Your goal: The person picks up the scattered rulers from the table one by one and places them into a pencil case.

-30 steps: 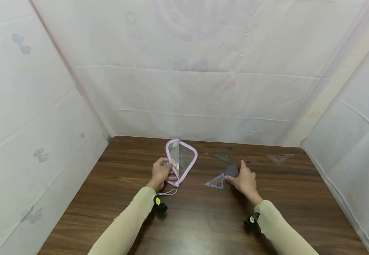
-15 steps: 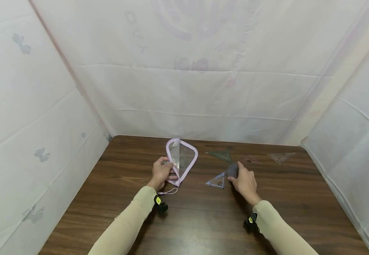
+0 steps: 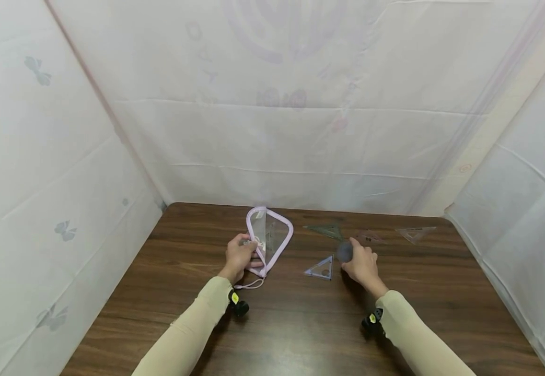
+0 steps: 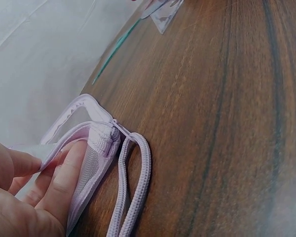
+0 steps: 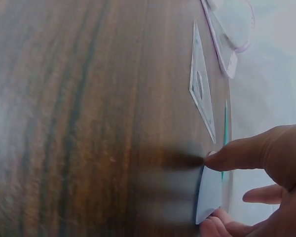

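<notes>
Okay, my right fingers (image 5: 261,194) pinch the grey plate (image 3: 345,253) end to end toward the bench (image 3: 422,287) far edge; probably light, stiff, slick, grip rims. Left fingers (image 4: 64,183) pinch the soft-looking pouch (image 3: 279,235).

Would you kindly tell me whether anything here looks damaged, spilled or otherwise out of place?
Nothing stands out: I see no spill on the table, the blue triangle and green triangle show no visible damage, and the lilac-trimmed pouch gapes where the left hand holds its edge.
</notes>
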`<action>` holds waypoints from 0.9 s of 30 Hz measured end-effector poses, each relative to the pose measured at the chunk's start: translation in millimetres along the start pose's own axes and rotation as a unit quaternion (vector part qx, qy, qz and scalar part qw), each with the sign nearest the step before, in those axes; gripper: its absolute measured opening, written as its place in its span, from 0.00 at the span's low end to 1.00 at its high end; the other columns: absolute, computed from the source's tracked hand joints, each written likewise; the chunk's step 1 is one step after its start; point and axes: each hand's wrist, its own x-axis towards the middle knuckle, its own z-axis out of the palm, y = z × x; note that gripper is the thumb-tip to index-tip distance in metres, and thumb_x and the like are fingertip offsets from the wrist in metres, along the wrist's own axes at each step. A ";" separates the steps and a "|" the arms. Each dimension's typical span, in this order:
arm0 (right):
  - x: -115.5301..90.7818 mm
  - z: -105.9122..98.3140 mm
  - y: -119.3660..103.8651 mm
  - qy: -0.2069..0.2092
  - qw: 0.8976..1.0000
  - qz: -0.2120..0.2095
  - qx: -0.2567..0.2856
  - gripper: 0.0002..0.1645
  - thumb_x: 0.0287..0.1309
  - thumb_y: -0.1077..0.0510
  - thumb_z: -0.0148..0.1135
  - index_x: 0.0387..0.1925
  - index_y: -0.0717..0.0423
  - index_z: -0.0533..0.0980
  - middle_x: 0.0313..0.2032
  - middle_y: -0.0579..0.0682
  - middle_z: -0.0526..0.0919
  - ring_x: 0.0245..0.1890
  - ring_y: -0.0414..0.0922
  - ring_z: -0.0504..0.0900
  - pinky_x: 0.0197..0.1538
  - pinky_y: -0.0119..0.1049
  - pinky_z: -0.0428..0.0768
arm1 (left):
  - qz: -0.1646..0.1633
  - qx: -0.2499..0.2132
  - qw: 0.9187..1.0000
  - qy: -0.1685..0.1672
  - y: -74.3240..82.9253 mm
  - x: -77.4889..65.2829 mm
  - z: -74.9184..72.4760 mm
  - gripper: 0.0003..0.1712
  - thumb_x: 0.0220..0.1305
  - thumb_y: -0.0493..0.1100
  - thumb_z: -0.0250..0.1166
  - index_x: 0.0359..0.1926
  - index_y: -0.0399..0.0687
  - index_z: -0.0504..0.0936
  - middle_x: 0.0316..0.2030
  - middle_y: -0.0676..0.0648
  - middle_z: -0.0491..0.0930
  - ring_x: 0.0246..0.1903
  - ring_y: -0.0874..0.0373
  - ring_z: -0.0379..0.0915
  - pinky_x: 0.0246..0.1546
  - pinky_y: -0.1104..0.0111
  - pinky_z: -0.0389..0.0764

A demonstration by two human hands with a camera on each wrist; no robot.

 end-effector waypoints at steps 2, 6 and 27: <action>0.4 -2.6 -1.0 -0.012 1.000 0.008 0.002 0.49 0.56 0.66 0.72 0.75 0.67 0.58 0.61 0.79 0.69 0.58 0.78 0.66 0.51 0.66 0.77 | 0.002 -0.001 1.000 -0.002 -0.5 0.1 0.5 0.12 0.71 0.30 0.59 0.54 0.35 0.72 0.43 0.28 0.85 0.28 0.48 0.87 0.29 0.53 0.90; 1.6 -5.9 -3.7 -0.028 0.999 0.016 -0.002 0.49 0.58 0.66 0.72 0.75 0.67 0.57 0.62 0.81 0.67 0.59 0.80 0.65 0.51 0.68 0.78 | -0.003 0.001 1.000 -0.013 3.2 -2.3 -0.4 0.14 0.72 0.30 0.59 0.56 0.33 0.71 0.46 0.26 0.84 0.31 0.43 0.87 0.33 0.50 0.90; 8.9 -3.2 2.0 -0.016 1.000 0.010 0.011 0.45 0.60 0.66 0.69 0.75 0.64 0.59 0.61 0.80 0.67 0.61 0.79 0.63 0.49 0.68 0.78 | -0.008 0.003 1.000 0.002 -2.0 1.6 -0.1 0.11 0.71 0.30 0.60 0.52 0.36 0.73 0.37 0.34 0.86 0.24 0.51 0.85 0.28 0.53 0.90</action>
